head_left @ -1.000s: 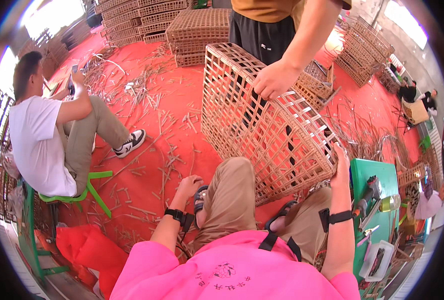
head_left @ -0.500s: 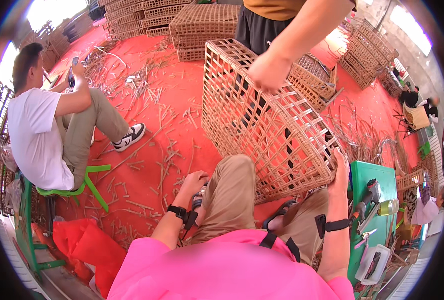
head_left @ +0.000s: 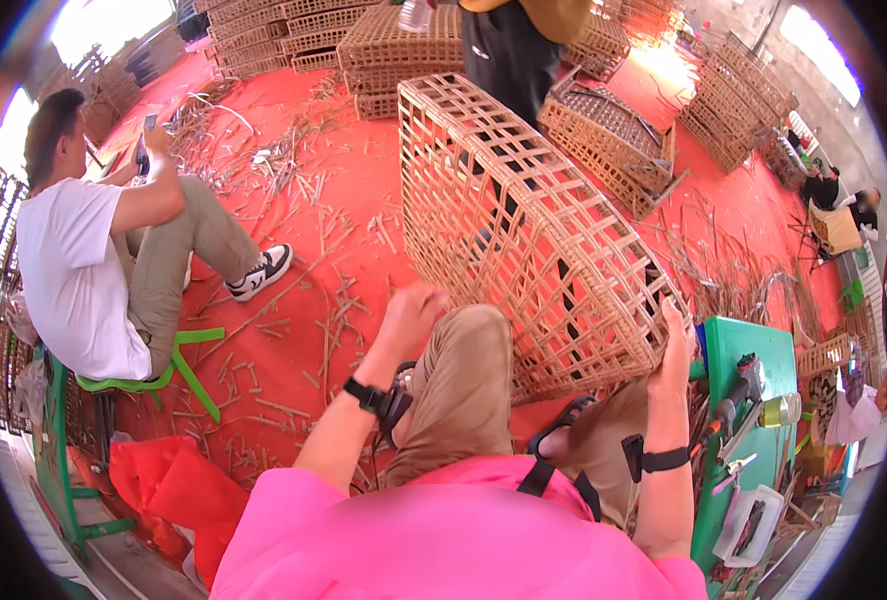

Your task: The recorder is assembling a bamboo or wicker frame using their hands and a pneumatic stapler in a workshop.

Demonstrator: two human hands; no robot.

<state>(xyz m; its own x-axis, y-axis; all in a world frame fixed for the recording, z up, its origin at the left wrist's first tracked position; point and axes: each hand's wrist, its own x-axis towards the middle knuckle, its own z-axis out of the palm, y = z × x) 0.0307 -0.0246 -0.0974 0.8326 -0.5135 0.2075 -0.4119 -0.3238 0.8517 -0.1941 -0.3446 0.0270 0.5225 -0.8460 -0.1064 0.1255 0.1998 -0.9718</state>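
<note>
A large woven wicker basket [head_left: 524,220], rectangular with open lattice sides, stands tilted in front of my knees. My right hand [head_left: 676,338] is closed on its near right corner. My left hand [head_left: 416,308] is raised beside my left knee, left of the basket and apart from it. Motion smears its fingers, so their pose is unclear. Just behind the basket stands a person in dark trousers [head_left: 509,60], whose hands are not on the basket.
At my right, a green table [head_left: 754,345] bears tools, a small jar and a white tray [head_left: 749,530]. Cane scraps litter the red floor. A person in a white shirt [head_left: 84,260] sits at left holding a phone. Stacked wicker baskets [head_left: 404,45] stand behind.
The standing person has let go of the basket's upper edge and moved back. My left hand has risen from beside my shin toward the knee. My right hand stays on the corner.
</note>
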